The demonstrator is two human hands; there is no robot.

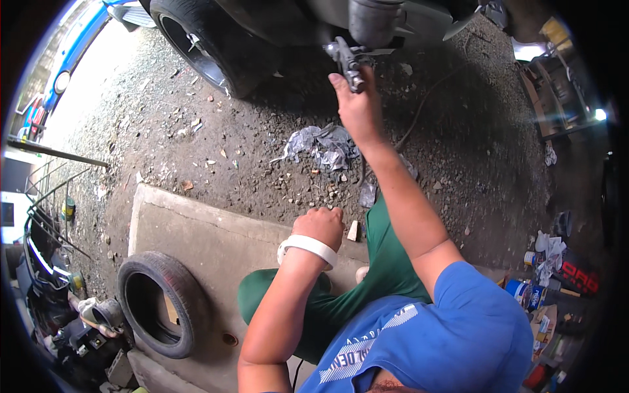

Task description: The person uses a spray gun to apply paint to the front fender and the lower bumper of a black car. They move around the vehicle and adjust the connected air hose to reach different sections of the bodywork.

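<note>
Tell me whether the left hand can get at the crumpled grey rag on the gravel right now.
Probably yes: the left hand is a closed fist, holding nothing visible, and bare gravel lies between it and the crumpled grey rag.

An open-air car repair yard: rough gravel ground (216,141) strewn with litter, a dark vehicle's black rubber wheel (206,46) standing on it, a loose worn black tyre (160,304) lying on a grey concrete slab (209,239), and paint tins (527,291) with clutter along the right edge.
</note>
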